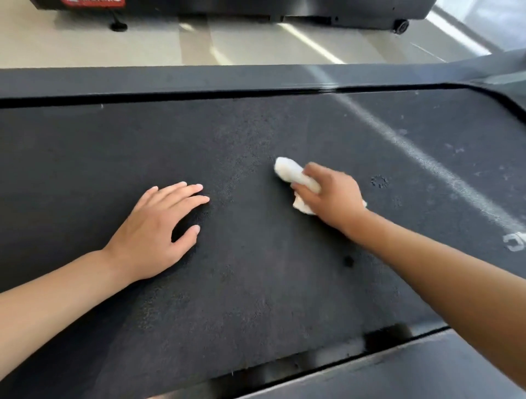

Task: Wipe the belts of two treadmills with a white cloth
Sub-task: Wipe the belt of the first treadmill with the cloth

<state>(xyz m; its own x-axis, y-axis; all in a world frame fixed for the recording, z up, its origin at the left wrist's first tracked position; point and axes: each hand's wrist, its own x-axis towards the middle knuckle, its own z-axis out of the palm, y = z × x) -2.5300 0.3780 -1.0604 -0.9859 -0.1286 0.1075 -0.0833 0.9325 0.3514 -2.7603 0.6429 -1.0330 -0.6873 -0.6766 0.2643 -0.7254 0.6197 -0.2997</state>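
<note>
floor (85, 45): pale, glossy, 12 o'clock band | light streak (310, 42): bright diagonal glare on floor, 1 o'clock | second machine base (256, 8): black, top edge, red label (94, 2) at 11 o'clock, small wheel (401, 26) at 1 o'clock

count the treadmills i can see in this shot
2. One treadmill belt fills most of the view under both hands. The dark base of a second machine, apparently another treadmill, shows across the floor at the top edge, mostly cut off.
</note>
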